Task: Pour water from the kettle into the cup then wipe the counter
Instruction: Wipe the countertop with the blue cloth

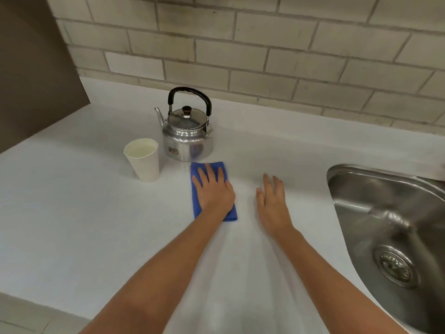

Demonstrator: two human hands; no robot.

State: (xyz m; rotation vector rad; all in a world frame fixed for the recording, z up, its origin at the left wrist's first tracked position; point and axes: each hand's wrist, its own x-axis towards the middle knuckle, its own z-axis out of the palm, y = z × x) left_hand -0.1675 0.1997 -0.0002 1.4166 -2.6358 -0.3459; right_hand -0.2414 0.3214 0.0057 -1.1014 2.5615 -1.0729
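A shiny metal kettle point(187, 136) with a black handle stands upright near the back of the white counter point(72, 213), spout pointing left. Just left of it stands a white paper cup point(143, 162) with water in it. A folded blue cloth point(195, 206) lies flat on the counter in front of the kettle. My left hand point(214, 189) presses flat on the cloth, fingers spread, covering most of it. My right hand point(272, 201) rests flat on the bare counter to the right of the cloth, fingers apart, holding nothing.
A stainless steel sink point(390, 213) with a round drain strainer point(395, 266) is set into the counter at the right. A beige tiled wall point(240, 49) runs along the back. A brown panel point(31, 68) closes off the left end.
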